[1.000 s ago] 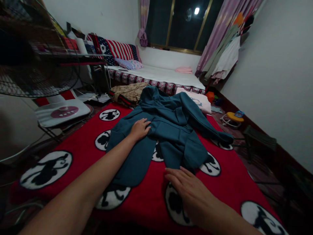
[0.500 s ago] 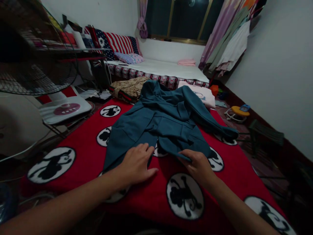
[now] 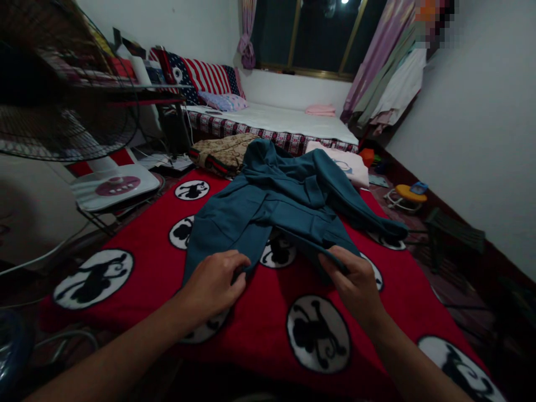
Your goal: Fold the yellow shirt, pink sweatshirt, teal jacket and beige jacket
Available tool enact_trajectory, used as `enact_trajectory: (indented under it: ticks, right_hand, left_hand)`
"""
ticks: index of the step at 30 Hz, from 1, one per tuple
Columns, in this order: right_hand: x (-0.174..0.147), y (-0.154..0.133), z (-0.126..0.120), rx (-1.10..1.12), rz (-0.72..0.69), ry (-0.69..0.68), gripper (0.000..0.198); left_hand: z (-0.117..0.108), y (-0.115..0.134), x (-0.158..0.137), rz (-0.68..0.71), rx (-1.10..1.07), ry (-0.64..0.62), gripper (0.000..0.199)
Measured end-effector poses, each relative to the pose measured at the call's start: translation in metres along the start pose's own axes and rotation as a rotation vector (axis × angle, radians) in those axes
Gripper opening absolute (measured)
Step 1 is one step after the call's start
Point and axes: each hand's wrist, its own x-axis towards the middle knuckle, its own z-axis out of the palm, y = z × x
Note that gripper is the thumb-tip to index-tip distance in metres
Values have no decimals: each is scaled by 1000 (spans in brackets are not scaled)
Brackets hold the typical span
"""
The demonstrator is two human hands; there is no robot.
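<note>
A dark teal long-sleeved jacket (image 3: 288, 201) lies spread and wrinkled on a red blanket (image 3: 259, 329) with round white patches and black figures. Its front hangs apart at the near end, so the blanket shows between the two panels. My left hand (image 3: 218, 282) pinches the near edge of the left panel between thumb and fingers. With my right hand (image 3: 355, 279) I grip the edge of the right panel and hold it slightly raised off the blanket. One sleeve stretches out to the right; the other is not clearly visible.
Behind the jacket lie a brown patterned folded cloth (image 3: 224, 153) and a pale pink printed garment (image 3: 343, 163). A standing fan (image 3: 84, 134) and a white chair (image 3: 117, 184) are on the left. A yellow stool (image 3: 408, 194) stands right, and a bed (image 3: 272, 117) at the back.
My left hand has drawn left and its fingers have closed on the jacket's edge. My right hand has moved right and up, pulling its panel aside and widening the gap.
</note>
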Motion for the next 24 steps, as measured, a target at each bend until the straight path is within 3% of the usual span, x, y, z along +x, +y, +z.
enact_trajectory:
  ticks: [5, 9, 13, 20, 24]
  right_hand:
    - [0, -7, 0, -25, -62, 5, 18]
    - [-8, -19, 20, -204, -191, -178, 15]
    - [-11, -33, 46, -436, -255, -352, 12]
    - [-25, -35, 76, -540, -286, -409, 6]
    - [-40, -35, 74, -457, -323, -460, 7]
  left_hand:
    - [-8, 1, 1, -44, -181, 128, 22]
    - [-25, -1, 7, -209, -389, 228, 26]
    - [-30, 9, 12, -233, -472, 233, 29]
    - [11, 32, 15, -64, -427, 153, 21]
    - [36, 30, 15, -36, -326, 21, 26]
